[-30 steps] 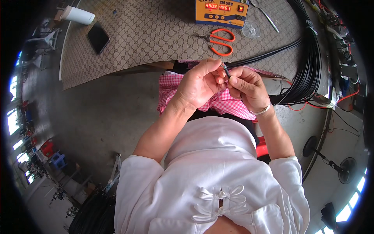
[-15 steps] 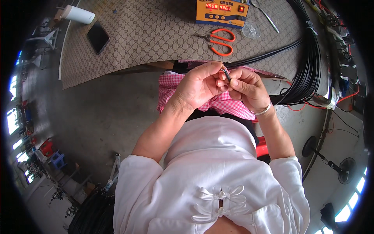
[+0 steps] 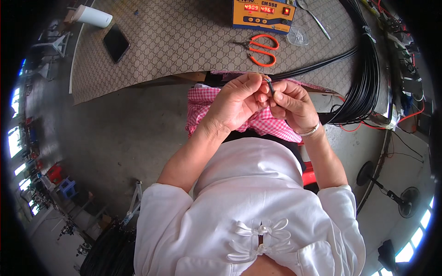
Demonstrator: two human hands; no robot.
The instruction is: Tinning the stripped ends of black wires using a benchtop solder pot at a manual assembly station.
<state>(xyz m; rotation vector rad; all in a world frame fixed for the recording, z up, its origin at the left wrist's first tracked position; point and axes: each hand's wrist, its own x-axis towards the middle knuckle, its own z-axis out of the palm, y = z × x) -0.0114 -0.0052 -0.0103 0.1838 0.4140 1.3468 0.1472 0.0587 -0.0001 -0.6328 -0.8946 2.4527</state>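
Observation:
Just beyond my lap, both hands meet at the end of a thin black cable (image 3: 270, 87). Its tip shows small bare or lighter-coloured wires, too fine to make out one by one. My right hand (image 3: 294, 105) pinches the black sheath between thumb and fingers. My left hand (image 3: 239, 100) is closed from the other side, with thumb and fingertips at the wire ends. Orange-handled scissors (image 3: 262, 49) lie on the table above my hands, touched by neither.
On the patterned tabletop (image 3: 175, 41) stand a yellow-and-blue power unit (image 3: 262, 16) and a clear dish (image 3: 298, 37); tweezers (image 3: 317, 20) lie near it. A thick bundle of black cables (image 3: 366, 78) hangs over the right edge. A phone (image 3: 116, 43) and white tumbler (image 3: 92, 16) are at left.
The cable end now stands slightly more upright, and its tip shows more between my fingers. My left thumb has shifted a little; my right hand keeps its pinch.

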